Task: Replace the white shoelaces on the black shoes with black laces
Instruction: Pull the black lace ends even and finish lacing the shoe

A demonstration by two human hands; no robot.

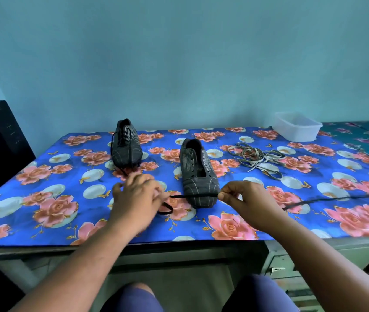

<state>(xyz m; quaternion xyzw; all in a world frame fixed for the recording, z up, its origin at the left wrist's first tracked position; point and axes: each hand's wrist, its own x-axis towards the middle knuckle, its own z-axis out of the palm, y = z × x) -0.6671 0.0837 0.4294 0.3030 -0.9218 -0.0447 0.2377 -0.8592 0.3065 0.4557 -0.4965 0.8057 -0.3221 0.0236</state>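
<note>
A thin black shoelace (192,196) is being held taut between a person's two hands, stretching across the toe of the nearer black shoe with pale stitched stripes (198,174). The right hand (244,199) is pinching the lace between thumb and forefinger just off the toe's right side; the left hand (137,194) is gripping it with curled fingers off the toe's left side. Below the left-hand grip a loop of the lace is lying on the cloth, and beyond the right-hand grip the lace is trailing away, blurred, toward the table's right edge. The nearer shoe is sitting unlaced, its eyelets bare and its tongue area open. No brand mark or writing is readable on either shoe.

Behind the left hand, the second black striped shoe (125,145) is already wearing black lacing, its ends hanging to the cloth near the fingers. Beyond the right-hand grip, a loose tangle of flat white laces (256,157) is lying well apart from both shoes, and a clear rectangular plastic tub (296,126) is standing at the far edge near the wall. The blue tablecloth printed with pink roses (44,199) is covering the table, with bare cloth between the hands and the near edge and more to the left of the left hand.
</note>
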